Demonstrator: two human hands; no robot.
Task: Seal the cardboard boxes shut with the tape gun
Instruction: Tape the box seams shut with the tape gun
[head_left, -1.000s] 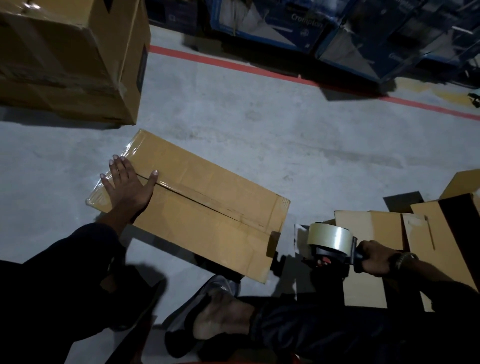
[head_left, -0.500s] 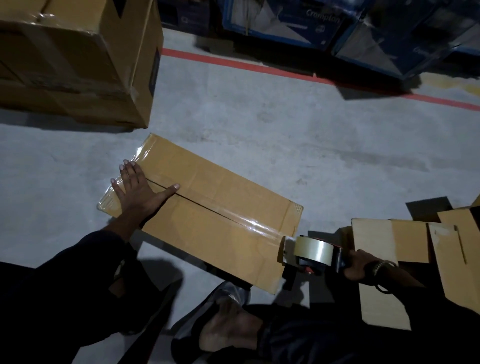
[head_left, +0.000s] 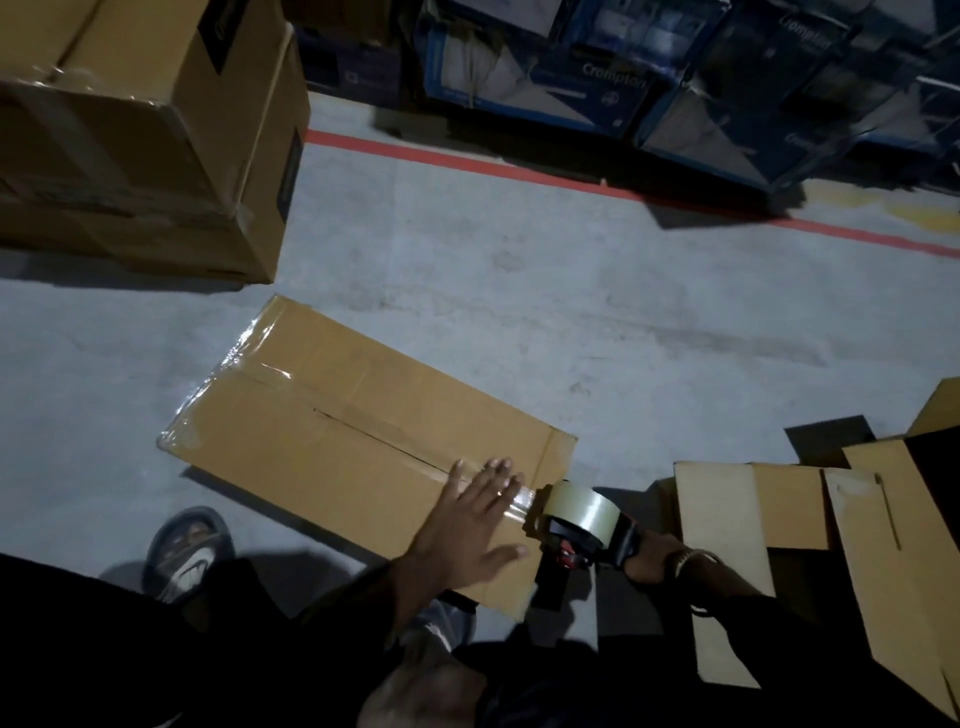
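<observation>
A flat brown cardboard box lies on the concrete floor, its centre seam running from far left to near right. My left hand presses flat, fingers straight, on the seam at the box's near right end. My right hand grips the handle of the tape gun, which sits at the box's right edge. A strip of clear tape runs from the roll onto the box under my left fingers. Clear tape also shines on the box's far left end.
A big taped carton stands at the far left. Flattened cardboard pieces lie to the right. Blue printed boxes line the back behind a red floor line. My sandalled foot rests near the box.
My left hand left the box's far left end and now presses the seam at the near right end. The tape gun moved in to the box's right edge.
</observation>
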